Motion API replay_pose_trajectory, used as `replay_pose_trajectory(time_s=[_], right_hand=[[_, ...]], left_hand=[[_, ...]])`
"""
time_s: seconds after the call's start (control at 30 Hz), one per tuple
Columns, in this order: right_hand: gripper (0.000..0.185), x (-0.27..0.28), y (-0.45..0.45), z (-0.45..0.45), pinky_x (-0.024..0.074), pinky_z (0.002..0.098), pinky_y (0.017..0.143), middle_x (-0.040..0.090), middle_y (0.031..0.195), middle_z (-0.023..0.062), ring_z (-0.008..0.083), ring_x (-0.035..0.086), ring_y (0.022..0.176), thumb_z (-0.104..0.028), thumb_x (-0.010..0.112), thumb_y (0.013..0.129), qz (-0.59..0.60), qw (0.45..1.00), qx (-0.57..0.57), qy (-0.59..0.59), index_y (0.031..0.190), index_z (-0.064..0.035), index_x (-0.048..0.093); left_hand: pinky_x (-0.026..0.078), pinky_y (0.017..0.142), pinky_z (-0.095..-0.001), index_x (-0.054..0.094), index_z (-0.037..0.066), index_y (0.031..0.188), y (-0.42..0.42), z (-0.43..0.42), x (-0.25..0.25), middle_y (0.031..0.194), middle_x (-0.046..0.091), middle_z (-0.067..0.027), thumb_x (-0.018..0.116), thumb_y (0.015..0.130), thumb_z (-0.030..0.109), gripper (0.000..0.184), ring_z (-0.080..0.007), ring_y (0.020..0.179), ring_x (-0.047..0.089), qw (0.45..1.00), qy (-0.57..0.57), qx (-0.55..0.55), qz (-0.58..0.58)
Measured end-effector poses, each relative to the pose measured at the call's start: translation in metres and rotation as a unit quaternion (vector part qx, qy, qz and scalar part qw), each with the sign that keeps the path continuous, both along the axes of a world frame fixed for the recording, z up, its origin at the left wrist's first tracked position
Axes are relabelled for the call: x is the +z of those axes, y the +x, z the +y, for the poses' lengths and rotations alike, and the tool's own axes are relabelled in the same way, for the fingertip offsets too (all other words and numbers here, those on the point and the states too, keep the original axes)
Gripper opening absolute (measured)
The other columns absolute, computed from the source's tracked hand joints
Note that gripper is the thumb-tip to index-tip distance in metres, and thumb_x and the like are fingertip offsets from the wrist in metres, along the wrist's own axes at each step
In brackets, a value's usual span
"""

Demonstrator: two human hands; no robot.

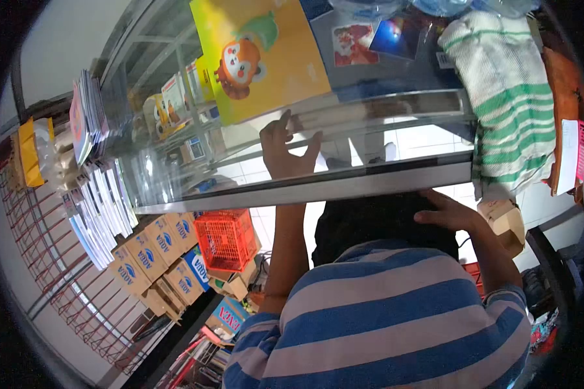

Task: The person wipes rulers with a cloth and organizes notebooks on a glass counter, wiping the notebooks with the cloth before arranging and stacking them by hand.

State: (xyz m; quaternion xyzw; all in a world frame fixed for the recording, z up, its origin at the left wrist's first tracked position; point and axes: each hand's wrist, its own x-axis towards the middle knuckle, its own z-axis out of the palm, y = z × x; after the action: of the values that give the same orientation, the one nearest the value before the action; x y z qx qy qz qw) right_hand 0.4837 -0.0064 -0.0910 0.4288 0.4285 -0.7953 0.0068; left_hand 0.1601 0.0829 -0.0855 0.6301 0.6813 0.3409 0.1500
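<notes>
My left hand (289,150) is over the glass counter top (227,155), fingers apart and curved, with nothing in it. Just beyond its fingertips lies a yellow book (266,58) with a cartoon red animal on the cover. Lower right, my right hand (444,212) rests by the dark clothing at my lap, below the counter's front edge, thumb and fingers apart and holding nothing visible. Right of the book are a red picture card (355,45) and a blue one (396,37) on a dark surface.
A green-striped white cloth (509,110) hangs over the counter's right end. Stacked books (91,117) stand at the left. Below them are cardboard boxes (136,262) and a red plastic basket (224,240). An open carton (503,223) sits low at the right.
</notes>
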Motion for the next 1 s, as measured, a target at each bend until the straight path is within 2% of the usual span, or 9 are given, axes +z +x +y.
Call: replay_pose_trajectory(time_s=[0.13,0.27,0.43,0.7,0.77,0.83,0.87,0.93,1.0], right_hand=[[0.063,0.003,-0.003,0.003,0.0313,0.0418,0.105,0.046,0.137,0.0198,0.0331,0.044,0.125,-0.025,0.063,0.086,-0.043,0.999,-0.007,0.021,0.139,-0.0012,0.039],[0.054,0.006,-0.008,0.001,0.0353,0.0393,0.103,0.051,0.132,0.0184,0.0314,0.049,0.12,-0.025,0.062,0.088,-0.216,0.936,-0.027,0.277,0.133,-0.0014,0.045],[0.042,-0.018,-0.004,0.006,0.0393,0.0367,0.099,0.054,0.128,0.0158,0.0272,0.052,0.116,-0.019,0.062,0.087,-0.161,0.882,-0.145,0.419,0.124,-0.0021,0.053],[0.029,-0.012,-0.017,0.027,0.0431,0.0383,0.092,0.059,0.119,0.0139,0.0256,0.055,0.108,-0.012,0.063,0.085,-0.164,0.835,-0.175,0.495,0.113,-0.0034,0.06],[0.033,0.01,-0.034,0.029,0.0427,0.0381,0.093,0.057,0.115,0.0152,0.0281,0.055,0.103,-0.015,0.063,0.086,-0.203,0.885,-0.255,0.333,0.113,0.0021,0.056],[0.034,0.005,-0.044,0.019,0.0468,0.0361,0.085,0.061,0.106,0.0147,0.0281,0.058,0.094,-0.014,0.064,0.084,-0.346,0.749,-0.123,0.552,0.113,0.0022,0.058],[0.032,0.032,-0.047,0.018,0.0475,0.035,0.08,0.063,0.1,0.0146,0.0284,0.059,0.087,-0.014,0.063,0.084,-0.337,0.769,-0.033,0.542,0.111,0.0018,0.06],[0.027,0.105,-0.067,0.036,0.0475,0.0334,0.073,0.065,0.093,0.0142,0.0264,0.059,0.077,-0.014,0.062,0.084,-0.173,0.895,-0.003,0.41,0.106,0.0008,0.063],[0.023,0.114,-0.06,0.023,0.0464,0.0303,0.066,0.065,0.091,0.0135,0.0224,0.057,0.07,-0.013,0.06,0.084,-0.091,0.827,-0.118,0.541,0.103,0.0004,0.063]], left_hand=[[0.049,0.074,-0.0311,0.061,0.006,0.114,0.002,0.003,0.005,0.098,0.051,-0.0089,0.078,0.065,0.01,0.052,-0.0222,0.084,0.055,0.999,-0.024,-0.008,0.028],[0.048,0.075,-0.0321,0.062,0.006,0.113,-0.008,0.002,-0.001,0.098,0.05,-0.0098,0.08,0.064,0.013,0.052,-0.0237,0.085,0.054,0.998,-0.058,-0.016,0.036],[0.047,0.074,-0.0341,0.062,0.006,0.112,-0.011,0.009,0.006,0.096,0.05,-0.0099,0.08,0.064,0.015,0.052,-0.0249,0.084,0.053,0.994,-0.106,-0.019,0.025],[0.045,0.082,-0.039,0.054,0.0,0.123,-0.014,0.005,-0.015,0.101,0.051,-0.0125,0.076,0.072,0.026,0.062,-0.0282,0.089,0.053,0.992,-0.096,-0.038,-0.068],[0.044,0.088,-0.0411,0.048,0.0,0.13,-0.015,-0.005,-0.023,0.109,0.053,-0.0158,0.072,0.075,0.026,0.065,-0.0322,0.1,0.052,0.999,-0.028,-0.039,-0.021],[0.043,0.093,-0.0419,0.044,0.0,0.133,-0.02,-0.019,-0.009,0.119,0.052,-0.0206,0.068,0.079,0.025,0.064,-0.0355,0.11,0.05,0.995,-0.011,-0.071,-0.066],[0.042,0.096,-0.042,0.046,-0.002,0.129,-0.018,-0.026,0.017,0.122,0.052,-0.0209,0.063,0.082,0.023,0.056,-0.0363,0.107,0.052,0.99,-0.083,-0.078,-0.089],[0.045,0.089,-0.0433,0.057,-0.001,0.115,-0.041,-0.059,-0.043,0.114,0.058,-0.0193,0.061,0.085,0.021,0.037,-0.0363,0.1,0.055,0.99,0.002,-0.122,0.064],[0.051,0.067,-0.0392,0.062,0.002,0.105,-0.056,-0.067,-0.008,0.093,0.066,-0.0134,0.061,0.083,0.016,0.027,-0.0331,0.078,0.063,0.982,-0.024,-0.15,0.114]])
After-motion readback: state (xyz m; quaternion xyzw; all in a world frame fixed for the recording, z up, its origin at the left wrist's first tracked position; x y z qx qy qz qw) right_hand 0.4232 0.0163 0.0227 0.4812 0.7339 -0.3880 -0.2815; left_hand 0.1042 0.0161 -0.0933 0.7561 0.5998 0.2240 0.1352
